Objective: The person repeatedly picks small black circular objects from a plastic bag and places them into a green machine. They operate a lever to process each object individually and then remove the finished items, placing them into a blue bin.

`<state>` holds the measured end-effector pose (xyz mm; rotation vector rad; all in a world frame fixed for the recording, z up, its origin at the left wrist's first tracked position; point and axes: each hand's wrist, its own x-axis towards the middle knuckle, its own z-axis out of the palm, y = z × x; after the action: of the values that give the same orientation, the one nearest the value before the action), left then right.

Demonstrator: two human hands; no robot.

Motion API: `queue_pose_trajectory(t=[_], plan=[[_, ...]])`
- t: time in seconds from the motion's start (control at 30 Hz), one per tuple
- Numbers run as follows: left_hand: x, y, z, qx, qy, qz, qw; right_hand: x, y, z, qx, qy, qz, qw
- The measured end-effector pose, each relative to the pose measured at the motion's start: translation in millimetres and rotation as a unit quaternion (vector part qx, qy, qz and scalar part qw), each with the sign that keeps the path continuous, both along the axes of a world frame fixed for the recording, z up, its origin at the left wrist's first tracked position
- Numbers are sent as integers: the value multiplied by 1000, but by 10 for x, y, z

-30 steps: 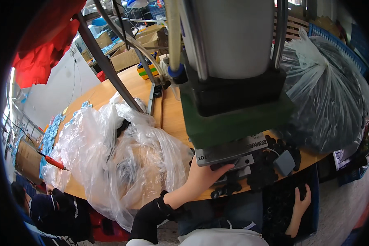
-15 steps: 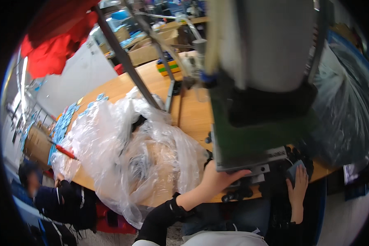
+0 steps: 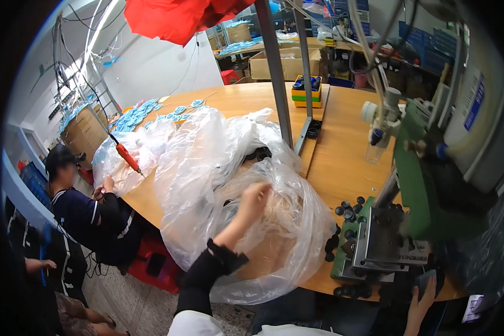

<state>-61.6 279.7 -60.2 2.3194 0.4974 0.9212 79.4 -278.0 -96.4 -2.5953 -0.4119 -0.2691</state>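
My left hand (image 3: 256, 197) is raised over the big clear plastic bag (image 3: 207, 168) that lies crumpled on the round wooden table (image 3: 341, 151). Its fingers look curled, and nothing shows in them. My right hand (image 3: 421, 299) is low at the table's near edge, fingers pointing up, just under the green press machine (image 3: 425, 185) and its metal base plate (image 3: 381, 241). A small dark object (image 3: 425, 276) sits at its fingertips; whether it is gripped is unclear. Several small black round parts (image 3: 347, 213) lie beside the base plate.
Another person (image 3: 89, 213) sits at the table's left edge by a red-handled hanging tool (image 3: 127, 158). A metal post (image 3: 274, 73) stands behind the bag, with a yellow-green tray (image 3: 307, 92) beyond it. Blue pieces (image 3: 145, 109) lie at the far left. A second clear bag (image 3: 487, 252) fills the right.
My left hand has left the press base and swung left and up over the plastic bag. My head has turned left. The right hand stays low by the press.
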Motion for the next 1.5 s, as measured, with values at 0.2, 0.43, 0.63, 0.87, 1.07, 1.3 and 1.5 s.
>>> queue_pose_trajectory(t=[0.2,0.43,0.63,0.87,1.07,1.3,1.5], plan=[[333,1468,-259,141,83,33,986,-195,369,476,88,-98,93,987],[944,1953,-420,79,136,94,983,-469,405,569,64,-67,10,996],[704,2023,-420,134,221,65,964,-422,265,364,38,-45,-19,998],[428,1396,36,102,77,91,988,-303,407,426,111,8,-6,994],[-75,-103,556,-79,3,-92,993,-328,1262,796,195,13,203,959],[-442,-1516,744,-78,54,-245,965,-289,1618,1075,500,137,216,827],[-135,-2020,600,-274,-24,-312,909,-205,1571,904,181,-148,212,949]])
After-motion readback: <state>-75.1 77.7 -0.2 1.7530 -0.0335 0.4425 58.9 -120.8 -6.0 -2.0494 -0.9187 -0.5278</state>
